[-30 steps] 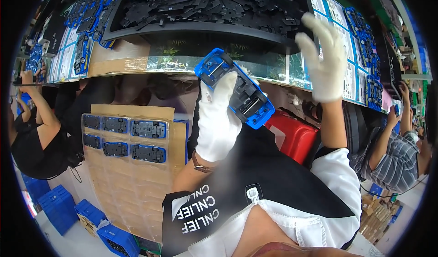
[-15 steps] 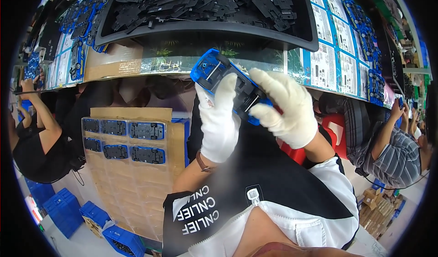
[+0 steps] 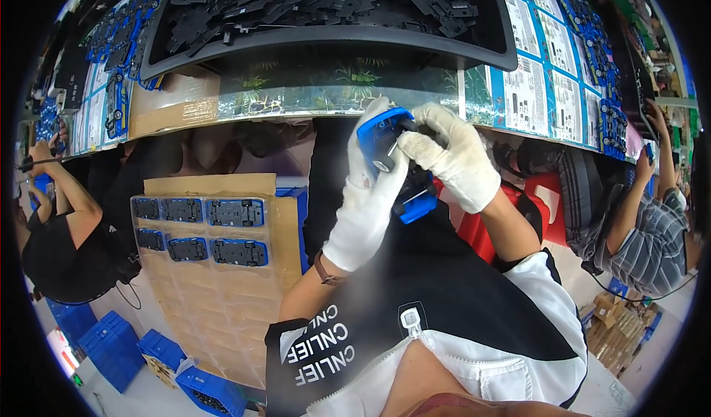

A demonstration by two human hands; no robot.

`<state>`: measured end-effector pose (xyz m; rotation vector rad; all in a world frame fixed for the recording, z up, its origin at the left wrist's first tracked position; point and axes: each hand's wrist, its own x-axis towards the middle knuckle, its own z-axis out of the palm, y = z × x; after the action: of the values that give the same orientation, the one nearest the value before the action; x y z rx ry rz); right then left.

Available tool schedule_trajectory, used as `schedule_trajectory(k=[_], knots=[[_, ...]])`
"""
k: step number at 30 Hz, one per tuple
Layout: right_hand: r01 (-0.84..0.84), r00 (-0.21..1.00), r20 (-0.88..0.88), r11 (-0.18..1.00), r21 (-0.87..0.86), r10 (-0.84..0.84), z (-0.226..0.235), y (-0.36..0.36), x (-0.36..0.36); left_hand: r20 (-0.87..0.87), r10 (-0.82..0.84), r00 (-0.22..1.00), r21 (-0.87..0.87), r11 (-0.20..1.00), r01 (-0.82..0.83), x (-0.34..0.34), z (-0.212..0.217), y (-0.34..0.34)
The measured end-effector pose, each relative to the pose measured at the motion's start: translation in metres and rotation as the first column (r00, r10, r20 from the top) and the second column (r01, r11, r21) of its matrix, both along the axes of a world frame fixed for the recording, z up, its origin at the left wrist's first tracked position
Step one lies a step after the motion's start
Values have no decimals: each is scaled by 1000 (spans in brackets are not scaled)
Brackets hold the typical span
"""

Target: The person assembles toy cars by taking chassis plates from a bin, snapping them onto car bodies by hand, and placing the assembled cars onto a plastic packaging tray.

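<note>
Both my hands wear white gloves and hold up a blue toy car (image 3: 378,134), tilted, with part of its black underside showing. My left hand (image 3: 368,195) wraps round the body from the left, its thumb along the underside. From the right, my right hand (image 3: 459,161) has its fingers bent onto the middle of the car, pressing or pinching there; whether a small part sits under those fingertips is hidden. Beyond the car stands a black bin (image 3: 333,38) heaped with flat black plastic base plates (image 3: 296,6).
At left, a cardboard sheet with a clear tray (image 3: 215,298) carries several blue cars (image 3: 237,213), undersides up. More blue cars (image 3: 117,106) line the table at both sides. Co-workers sit left (image 3: 70,224) and right (image 3: 637,239). Blue crates (image 3: 111,347) stand on the floor.
The car has been turned more upright and drawn slightly lower. My right hand, earlier with fingers spread along its edge, now has them bent in on its middle.
</note>
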<state>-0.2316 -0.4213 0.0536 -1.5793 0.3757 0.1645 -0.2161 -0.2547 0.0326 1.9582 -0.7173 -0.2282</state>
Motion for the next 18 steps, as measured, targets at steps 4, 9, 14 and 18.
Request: schedule_trajectory(k=[4,9,14,18], knots=[[62,998,-7,992,111,-62,-4,7,-8,-60,-38,997,-190,981,26,-2,-15,2],[124,991,-67,966,225,-112,-6,6,-8,-831,-272,485,-506,733,-455,-7,1,-12],[174,985,-33,955,241,-172,-7,9,-15,-580,-44,814,-417,874,-250,-13,-23,-11],[135,991,-7,971,197,-137,-9,14,-14,-795,-157,587,-438,817,-374,-15,-7,-11]])
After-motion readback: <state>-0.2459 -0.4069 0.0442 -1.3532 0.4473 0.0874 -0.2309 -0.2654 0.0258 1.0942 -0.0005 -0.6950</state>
